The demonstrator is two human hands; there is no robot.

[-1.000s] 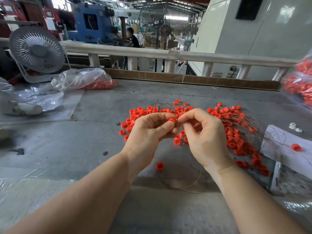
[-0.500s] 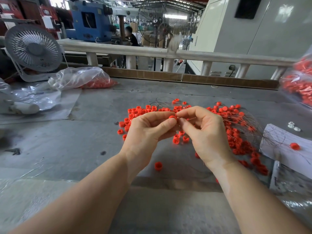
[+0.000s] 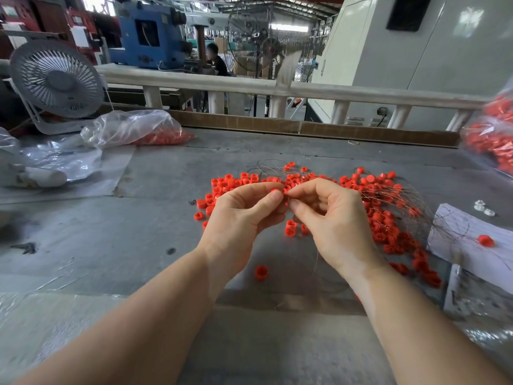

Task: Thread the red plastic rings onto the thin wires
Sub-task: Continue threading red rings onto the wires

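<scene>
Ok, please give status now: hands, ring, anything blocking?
Left hand pinches one red ring. Right hand pinches at it; wire too thin to confirm. Nothing blocking; loose rings behind.

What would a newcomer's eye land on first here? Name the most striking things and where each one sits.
First, the two bare hands meeting mid-frame: the left hand pinches a red ring against the fingertips of the right hand. Behind and to their right, a bright scatter of red rings spreads across the grey table, tangled with thin wires. At far left stands a white desk fan beside a clear plastic bag.
</scene>
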